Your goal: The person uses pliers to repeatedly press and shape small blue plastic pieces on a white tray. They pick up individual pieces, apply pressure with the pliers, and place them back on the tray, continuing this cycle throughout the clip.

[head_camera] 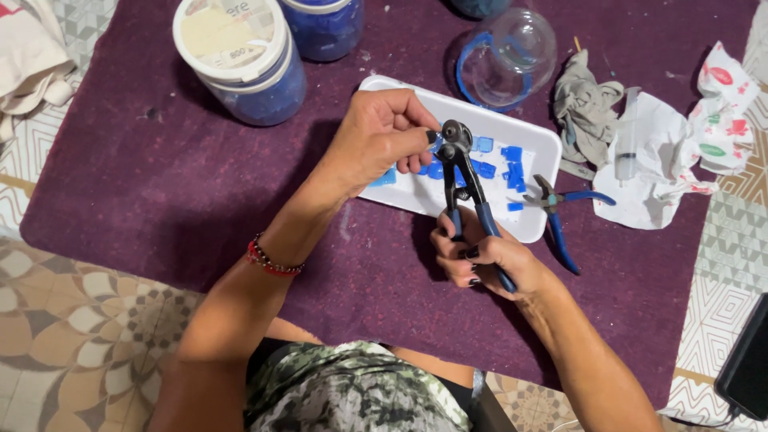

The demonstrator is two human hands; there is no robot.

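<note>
Pinching a small blue glass tile [433,138] at its edge, the left hand [376,144] feeds it into the wheeled nippers [462,180] above the white foam tray [538,144]. Brittle, slick and sharp-edged by the look of it, the piece probably wants a fingertip hold on its flat faces. At five o'clock from the tile, the right hand [484,260] is closed round the blue rubber-sleeved handles. Further right, long-nose pliers [560,210] lie on the tray's three o'clock rim, on purple felt cloth [160,184].

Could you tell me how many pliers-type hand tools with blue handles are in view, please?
2: wheeled nippers gripped in the right hand above the white tray, and second pliers lying against the tray's right edge on the purple mat.
</note>
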